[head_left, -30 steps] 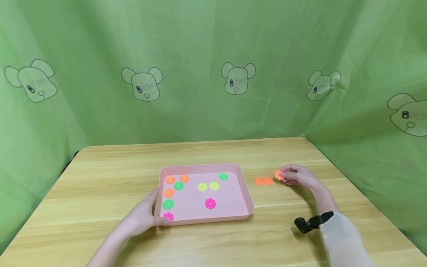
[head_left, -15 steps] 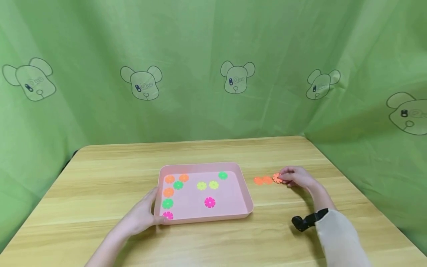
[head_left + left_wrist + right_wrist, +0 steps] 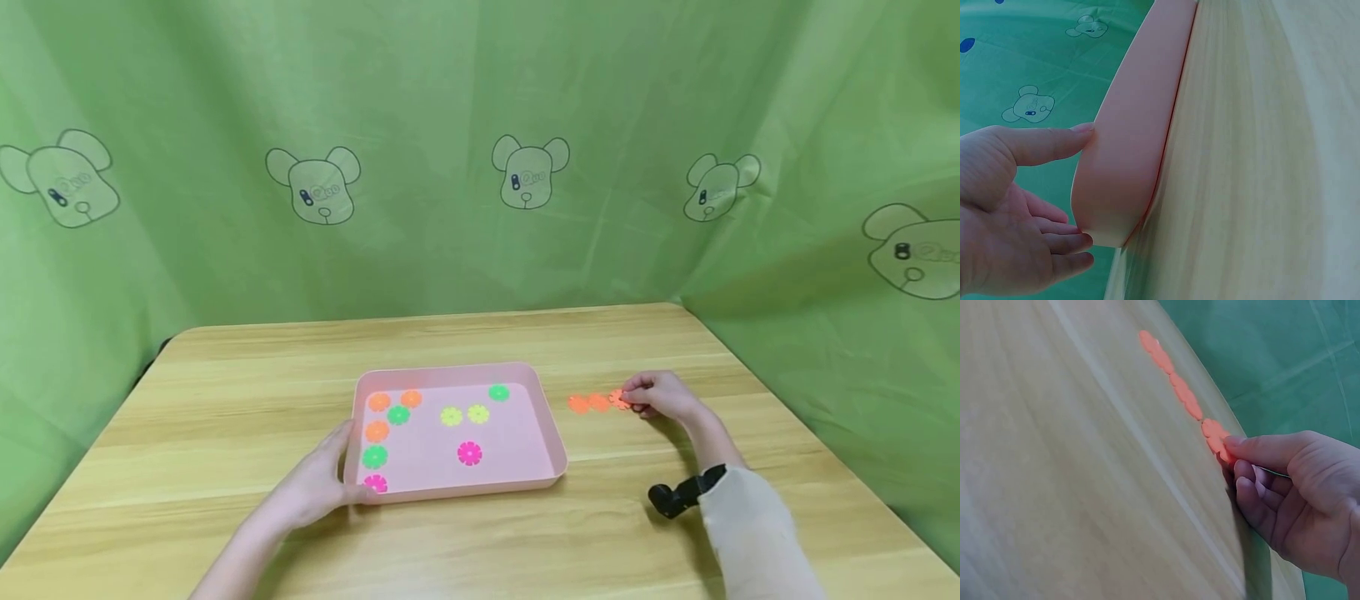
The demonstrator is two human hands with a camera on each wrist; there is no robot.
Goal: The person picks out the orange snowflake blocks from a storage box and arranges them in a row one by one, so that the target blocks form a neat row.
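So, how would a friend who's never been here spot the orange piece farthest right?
On the wooden table, find the pink tray, then look right of it to a row of three orange discs. Yours is the disc at the row's right end. Its two neighbours lie unheld; this one alone is pinched by the right hand.

"Where could a hand pass around the tray (image 3: 427,467)?"
"Before its near wall, or behind it, over bare table (image 3: 480,550), as far as the curtain (image 3: 420,267)."
"Its left?"
"The left hand (image 3: 318,479) blocks that near corner."
"Its right?"
"Orange discs (image 3: 598,402) in a row, then the right hand (image 3: 663,394); nearer, bare table."
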